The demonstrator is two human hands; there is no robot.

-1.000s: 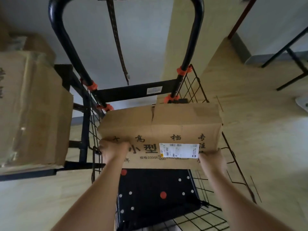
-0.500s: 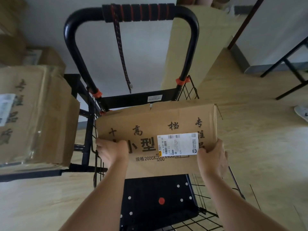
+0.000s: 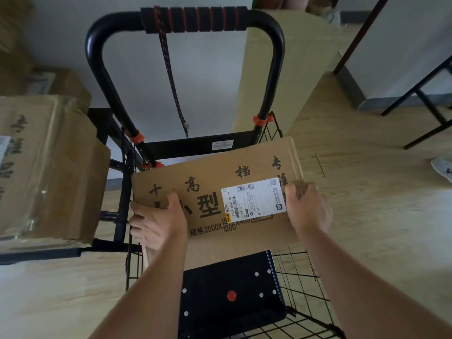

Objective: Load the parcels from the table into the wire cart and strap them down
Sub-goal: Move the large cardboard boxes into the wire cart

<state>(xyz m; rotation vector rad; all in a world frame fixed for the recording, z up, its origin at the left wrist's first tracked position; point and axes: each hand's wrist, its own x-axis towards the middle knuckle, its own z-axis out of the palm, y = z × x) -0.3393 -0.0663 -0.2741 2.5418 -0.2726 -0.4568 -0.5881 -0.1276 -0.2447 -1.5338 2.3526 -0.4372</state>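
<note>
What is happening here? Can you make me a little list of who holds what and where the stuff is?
Held thing: cardboard box with a white label
Left hand: grips the box's left edge
Right hand: grips its right edge
Box place: at the wire cart, below its handle
Strap: hangs loose from the handle
Waiting: another box on the table, left side

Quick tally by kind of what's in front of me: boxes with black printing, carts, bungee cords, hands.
Printed boxes: 2 (held box, left box)
Carts: 1 (cart)
Bungee cords: 1 (cord, hanging from the cart's handle)
Hands: 2 (left hand, right hand, both gripping the held box)
Total: 6
</note>
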